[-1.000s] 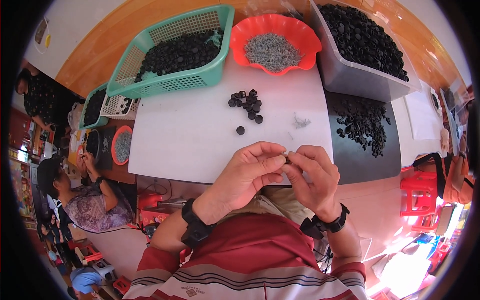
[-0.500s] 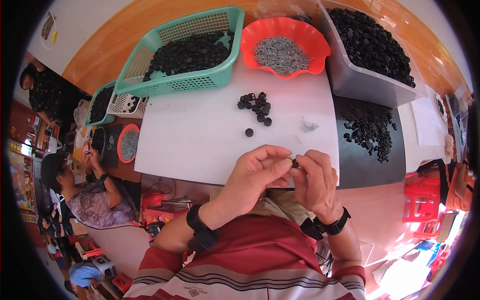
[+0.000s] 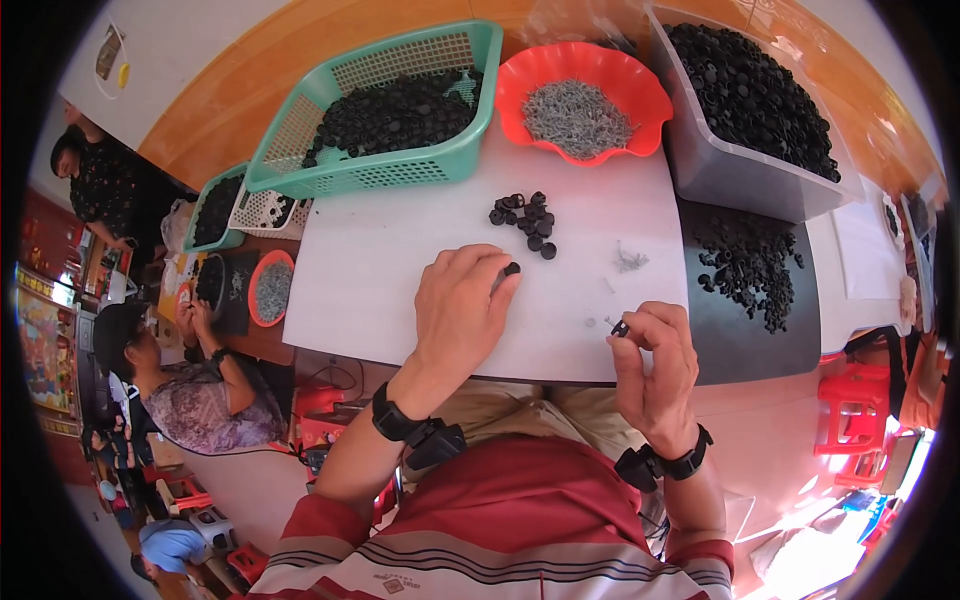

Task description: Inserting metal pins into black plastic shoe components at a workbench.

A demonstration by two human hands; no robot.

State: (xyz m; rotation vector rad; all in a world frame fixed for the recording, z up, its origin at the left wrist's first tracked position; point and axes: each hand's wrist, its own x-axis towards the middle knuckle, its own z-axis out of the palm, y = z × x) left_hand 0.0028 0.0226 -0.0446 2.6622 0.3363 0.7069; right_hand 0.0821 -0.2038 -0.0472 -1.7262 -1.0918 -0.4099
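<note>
My left hand (image 3: 458, 305) is over the white work surface, its thumb and forefinger closed around a small round black cap (image 3: 512, 269). To its right, near the front edge, my right hand (image 3: 658, 365) pinches a small black plastic part (image 3: 620, 329) between thumb and fingertips. A thin grey metal piece seems to stick out of that part; its exact kind is too small to tell. Just beyond my left hand lies a loose cluster of black caps (image 3: 530, 222). A little pile of grey metal pins (image 3: 630, 260) lies beyond my right hand.
Along the back stand a green basket (image 3: 400, 166) of black pieces, a red scalloped bowl (image 3: 648, 112) of metal pins and a grey bin (image 3: 745, 178) full of black parts. Loose black parts (image 3: 750, 265) cover a dark mat at right. A co-worker (image 3: 200, 390) sits at left.
My hands were together over the front edge and have parted. The left has moved up and left onto the lone black cap; the right has shifted slightly right, holding the black part.
</note>
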